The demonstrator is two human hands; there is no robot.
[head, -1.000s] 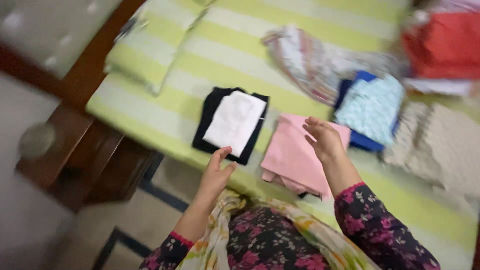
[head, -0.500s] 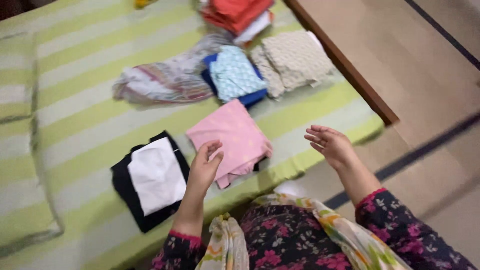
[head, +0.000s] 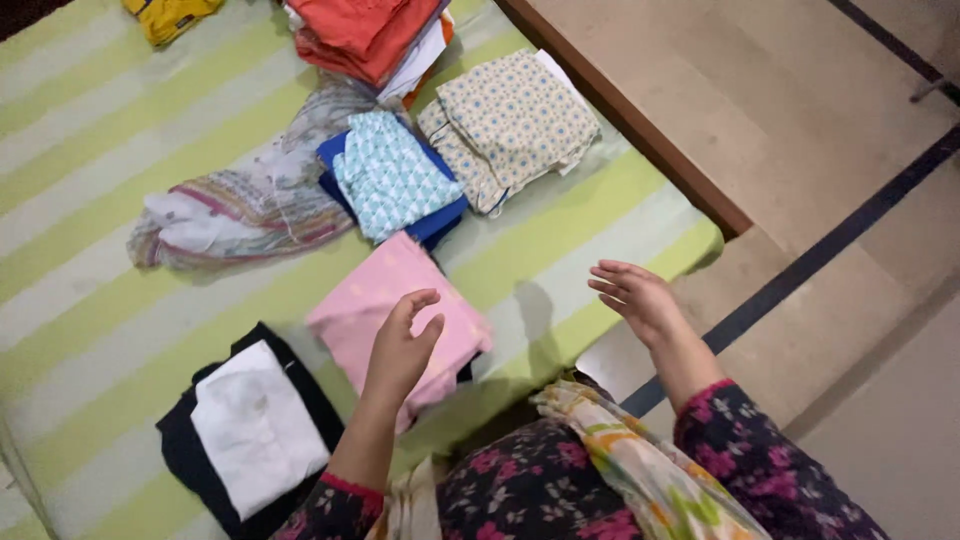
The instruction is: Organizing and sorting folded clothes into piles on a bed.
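Note:
My left hand (head: 400,345) hovers open over a folded pink cloth (head: 375,300) near the bed's front edge, holding nothing. My right hand (head: 632,298) is open too, fingers spread, raised over the bed's near right corner. Left of the pink cloth lies a folded white garment (head: 255,425) on a folded black one (head: 185,455). Both sleeves are dark with pink flowers, and a flowered scarf (head: 620,460) hangs from my chest.
The bed has a green and white striped sheet (head: 560,230). Farther back lie a turquoise patterned cloth (head: 385,170) on a blue one, a cream dotted cloth (head: 515,115), a crumpled striped scarf (head: 235,205), a red stack (head: 355,30) and a yellow item (head: 170,12). Beige floor (head: 800,130) lies right.
The view has swung right, from the nightstand side to the bed's foot and floor. My hands stayed raised and open; the left came over the pink cloth, the right moved off it.

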